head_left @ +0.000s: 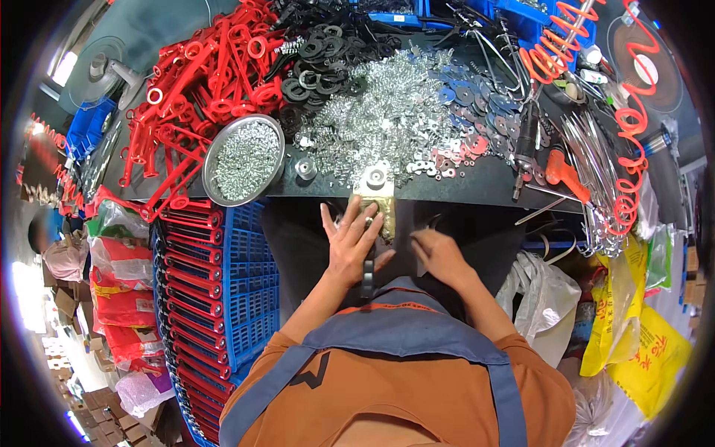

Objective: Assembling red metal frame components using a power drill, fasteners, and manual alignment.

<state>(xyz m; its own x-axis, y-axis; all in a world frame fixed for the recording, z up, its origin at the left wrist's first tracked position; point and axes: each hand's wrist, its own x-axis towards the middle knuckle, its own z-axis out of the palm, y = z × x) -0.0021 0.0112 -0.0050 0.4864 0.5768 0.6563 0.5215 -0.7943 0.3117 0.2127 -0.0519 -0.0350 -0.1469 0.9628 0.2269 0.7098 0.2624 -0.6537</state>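
Note:
My left hand [350,242] reaches to the table's front edge, its fingers stretched and spread over a brass-coloured block [388,217]. A silver plate with a round metal piece [376,176] sits at the top of that block. Below my left thumb a dark, bar-like piece [368,277] shows; whether the hand touches it I cannot tell. To the right, my right hand [441,257] hovers in front of the edge with its fingers curled together. Anything between those fingertips is too dark and smeared to make out.
Heaped on the dark table are red metal arms [216,67], black rings [324,52], small silver parts [395,112] and flat washers [484,100]. A round metal bowl [207,175] stands left. A blue crate [253,290] is below it. At right lie an orange-handled tool [566,175] and coiled red hoses [631,127].

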